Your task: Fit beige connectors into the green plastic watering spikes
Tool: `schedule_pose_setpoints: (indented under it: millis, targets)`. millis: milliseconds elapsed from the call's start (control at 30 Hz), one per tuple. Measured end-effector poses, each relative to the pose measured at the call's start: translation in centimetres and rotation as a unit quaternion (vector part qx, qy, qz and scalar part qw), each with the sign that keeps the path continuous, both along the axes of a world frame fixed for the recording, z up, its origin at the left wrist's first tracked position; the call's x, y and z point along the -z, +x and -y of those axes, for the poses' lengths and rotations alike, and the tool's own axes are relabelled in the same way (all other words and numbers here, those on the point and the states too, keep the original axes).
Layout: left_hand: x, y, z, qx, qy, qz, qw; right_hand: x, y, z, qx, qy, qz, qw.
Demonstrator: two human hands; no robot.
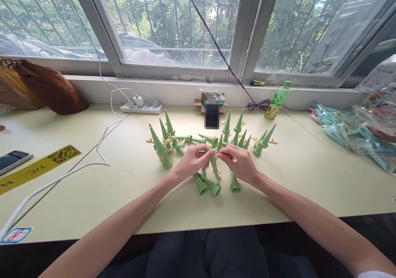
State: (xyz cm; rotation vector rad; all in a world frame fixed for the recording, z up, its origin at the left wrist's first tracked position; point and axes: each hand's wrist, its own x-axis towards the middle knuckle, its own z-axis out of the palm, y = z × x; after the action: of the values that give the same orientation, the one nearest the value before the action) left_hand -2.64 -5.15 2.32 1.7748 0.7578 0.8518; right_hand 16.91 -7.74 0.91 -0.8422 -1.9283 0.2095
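Note:
Above the middle of the table, my left hand (195, 160) is closed round the upper end of a green plastic watering spike (215, 170), whose tip points down. Beside it my right hand (240, 162) makes a pinch close to the spike's upper end; what its fingertips hold is too small to make out. Loose spikes (201, 186) lie just below my hands, and one (235, 184) is under my right hand. Assembled spikes with yellow valves stand at the left (159, 146) and at the right (262, 142). Small yellow valves show partly behind my fingers.
A white power strip (141, 107) with a trailing white cable (107, 134) is at the back left. Behind the spikes stands a blurred dark object (212, 116). A green bottle (278, 100) stands back right, near plastic-wrapped straps (349, 131). A phone (14, 161) lies far left.

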Motion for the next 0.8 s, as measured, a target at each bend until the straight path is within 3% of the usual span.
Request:
schedule_pose_setpoints:
  millis: [467, 800]
  targets:
    - [0.64, 0.33, 0.34, -0.052, 0.018, 0.003, 0.998, 0.83, -0.03, -0.14, 0.018, -0.022, 0.002, 1.0]
    - [0.58, 0.46, 0.4, -0.067, 0.052, -0.012, 0.996, 0.4, -0.17, 0.12, 0.006, -0.057, -0.01, 0.998]
